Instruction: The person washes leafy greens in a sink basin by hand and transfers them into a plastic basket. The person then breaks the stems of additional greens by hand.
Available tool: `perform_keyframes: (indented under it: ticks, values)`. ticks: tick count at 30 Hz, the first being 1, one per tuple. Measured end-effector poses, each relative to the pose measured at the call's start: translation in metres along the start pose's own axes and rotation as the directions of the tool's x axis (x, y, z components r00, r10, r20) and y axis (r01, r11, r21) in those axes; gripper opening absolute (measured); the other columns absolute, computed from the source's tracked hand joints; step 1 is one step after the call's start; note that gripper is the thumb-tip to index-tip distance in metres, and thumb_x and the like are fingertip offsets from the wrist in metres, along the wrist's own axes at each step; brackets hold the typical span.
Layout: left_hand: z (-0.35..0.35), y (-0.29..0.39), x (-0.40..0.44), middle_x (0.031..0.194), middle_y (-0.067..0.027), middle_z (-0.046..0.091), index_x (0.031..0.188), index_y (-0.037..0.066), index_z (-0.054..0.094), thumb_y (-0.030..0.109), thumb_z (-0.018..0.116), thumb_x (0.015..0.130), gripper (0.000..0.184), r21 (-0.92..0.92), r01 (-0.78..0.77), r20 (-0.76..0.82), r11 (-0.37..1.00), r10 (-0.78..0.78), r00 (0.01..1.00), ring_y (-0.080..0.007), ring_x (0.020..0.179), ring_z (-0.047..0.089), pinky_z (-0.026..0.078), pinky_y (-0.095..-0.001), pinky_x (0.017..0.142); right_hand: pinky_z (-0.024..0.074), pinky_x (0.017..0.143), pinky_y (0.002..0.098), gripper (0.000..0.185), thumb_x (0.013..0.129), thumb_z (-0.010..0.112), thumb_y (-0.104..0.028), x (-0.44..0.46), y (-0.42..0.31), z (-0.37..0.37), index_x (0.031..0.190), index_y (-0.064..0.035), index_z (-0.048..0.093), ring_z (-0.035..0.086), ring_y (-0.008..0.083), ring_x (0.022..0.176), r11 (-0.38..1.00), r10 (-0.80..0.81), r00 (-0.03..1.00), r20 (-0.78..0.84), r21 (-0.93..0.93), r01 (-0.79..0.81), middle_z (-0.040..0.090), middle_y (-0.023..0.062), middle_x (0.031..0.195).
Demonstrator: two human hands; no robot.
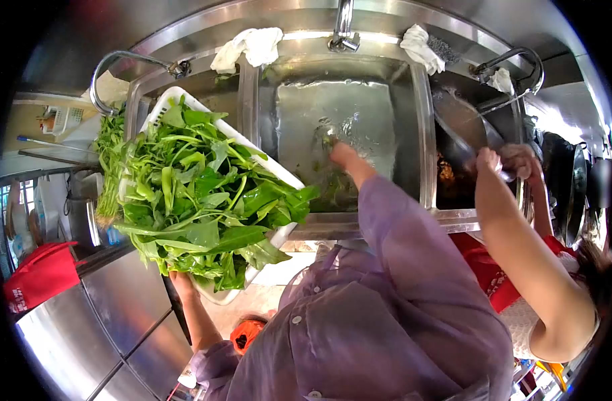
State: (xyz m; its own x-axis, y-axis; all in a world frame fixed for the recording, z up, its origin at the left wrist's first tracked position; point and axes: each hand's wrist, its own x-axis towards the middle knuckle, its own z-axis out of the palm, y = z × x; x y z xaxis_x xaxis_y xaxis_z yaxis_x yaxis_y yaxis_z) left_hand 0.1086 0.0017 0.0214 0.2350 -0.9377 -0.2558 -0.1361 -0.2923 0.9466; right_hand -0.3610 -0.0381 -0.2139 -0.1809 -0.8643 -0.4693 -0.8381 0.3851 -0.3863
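A white plastic basket [266, 164] heaped with leafy greens [199, 194] rests tilted across the left sink basin's edge. My left hand [180, 281] is under the basket's near end, against it, its fingers mostly hidden by the leaves and rim. In the middle basin [269, 100], which holds water [359, 113], my right hand [344, 154] reaches to the surface near a few bits of green. The fingertips of that hand are under water or blurred, so what they hold, if anything, cannot be made out.
At the right basin, a co-worker's hands [490, 160] hold a metal pan [463, 120]. Taps [344, 37] and white cloths [256, 47] line the back edge. More greens [110, 167] lie left of the basket. A red bag [44, 274] is at far left.
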Motion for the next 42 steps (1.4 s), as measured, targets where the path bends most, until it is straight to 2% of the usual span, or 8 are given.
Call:
perform_keyframes:
  ticks: [5, 7, 11, 17, 22, 28, 34, 42]
  values:
    - [-0.006, -0.004, 0.0, 0.112, -0.0094, 0.048, 0.118, 0.0, 0.039, 0.011, 0.047, 0.078, 0.042, -0.018, 0.048, -0.039, 0.999, -0.049, 0.998, -0.0211, 0.099, 0.047, 0.039, -0.0315, 0.084, 0.0458, 0.066, 0.0384, 0.03, 0.072, 0.055, -0.023, -0.061, -0.033, -0.062, 0.096, -0.0053, 0.058, 0.058, 0.0266, 0.081, 0.986, 0.028, 0.789, 0.613, 0.113, -0.122, 0.058, 0.0139, 0.096]
    - [-0.01, -0.008, 0.003, 0.113, -0.0087, 0.047, 0.119, 0.002, 0.038, 0.011, 0.047, 0.078, 0.043, -0.035, 0.026, 0.015, 0.999, -0.026, 1.0, -0.0206, 0.1, 0.047, 0.038, -0.0315, 0.085, 0.0455, 0.056, 0.0435, 0.03, 0.076, 0.053, -0.031, -0.065, 0.017, 0.022, 0.096, -0.0093, 0.059, 0.057, 0.0242, 0.084, 0.391, 0.017, 0.91, 0.413, 0.835, -0.386, 0.061, 0.0043, 0.089]
    - [-0.002, -0.003, 0.0, 0.116, -0.0112, 0.044, 0.12, 0.002, 0.036, 0.012, 0.048, 0.078, 0.046, -0.001, -0.005, -0.004, 1.0, 0.005, 1.0, -0.0234, 0.101, 0.047, 0.04, -0.0338, 0.084, 0.0487, 0.067, 0.0423, 0.04, 0.078, 0.052, -0.033, -0.073, -0.05, -0.027, 0.113, -0.0145, 0.046, 0.054, 0.0213, 0.088, 0.468, -0.222, 0.616, 0.756, 0.637, -0.613, 0.054, 0.0024, 0.104]
    - [0.003, 0.004, -0.003, 0.113, -0.0094, 0.047, 0.118, 0.003, 0.039, 0.004, 0.046, 0.076, 0.042, -0.064, 0.034, -0.012, 0.997, -0.034, 0.999, -0.021, 0.099, 0.048, 0.039, -0.032, 0.085, 0.0526, 0.062, 0.0326, 0.041, 0.077, 0.057, -0.024, -0.083, -0.085, -0.025, 0.114, -0.0134, 0.044, 0.052, 0.019, 0.093, 0.371, -0.467, 0.61, 0.64, 0.768, -0.522, 0.052, 0.0064, 0.104]
    - [0.009, 0.009, -0.007, 0.111, -0.0113, 0.049, 0.116, 0.0, 0.041, 0.007, 0.046, 0.078, 0.039, -0.05, 0.027, 0.043, 0.998, -0.025, 0.999, -0.022, 0.097, 0.05, 0.041, -0.0322, 0.082, 0.0531, 0.06, 0.0333, 0.034, 0.076, 0.058, -0.021, -0.117, -0.05, -0.081, 0.105, -0.0065, 0.048, 0.053, 0.0188, 0.088, 0.488, -0.212, 0.93, 0.299, 0.857, -0.164, 0.053, 0.0098, 0.098]
    - [0.005, 0.001, -0.003, 0.106, -0.0107, 0.051, 0.113, 0.0, 0.043, 0.011, 0.048, 0.08, 0.035, -0.057, 0.014, 0.015, 0.998, -0.013, 1.0, -0.0201, 0.093, 0.052, 0.042, -0.0305, 0.078, 0.0528, 0.058, 0.031, 0.026, 0.077, 0.056, -0.02, -0.171, -0.074, -0.193, 0.095, -0.0009, 0.053, 0.054, 0.0174, 0.081, 0.366, -0.096, 0.995, -0.001, 0.93, 0.036, 0.054, 0.0091, 0.092]
    - [0.011, 0.01, -0.008, 0.106, -0.0099, 0.051, 0.114, 0.001, 0.042, 0.008, 0.047, 0.08, 0.035, -0.056, -0.008, -0.002, 0.998, 0.008, 1.0, -0.0187, 0.094, 0.05, 0.041, -0.0297, 0.08, 0.0484, 0.054, 0.0321, 0.026, 0.077, 0.05, -0.024, -0.207, -0.206, -0.239, 0.082, 0.0009, 0.053, 0.058, 0.0204, 0.064, 0.638, -0.44, 0.712, -0.547, 0.367, 0.677, 0.056, 0.0145, 0.075]
    - [-0.002, -0.004, 0.007, 0.109, -0.0091, 0.049, 0.118, 0.003, 0.038, 0.006, 0.046, 0.079, 0.04, -0.121, -0.003, 0.051, 0.993, 0.009, 0.999, -0.019, 0.096, 0.049, 0.04, -0.0307, 0.081, 0.0485, 0.067, 0.0395, 0.049, 0.067, 0.054, -0.011, -0.24, -0.341, -0.183, 0.113, 0.0039, 0.04, 0.044, 0.0385, 0.099, 0.832, -0.507, 0.688, -0.519, -0.089, 0.547, 0.041, 0.0224, 0.109]
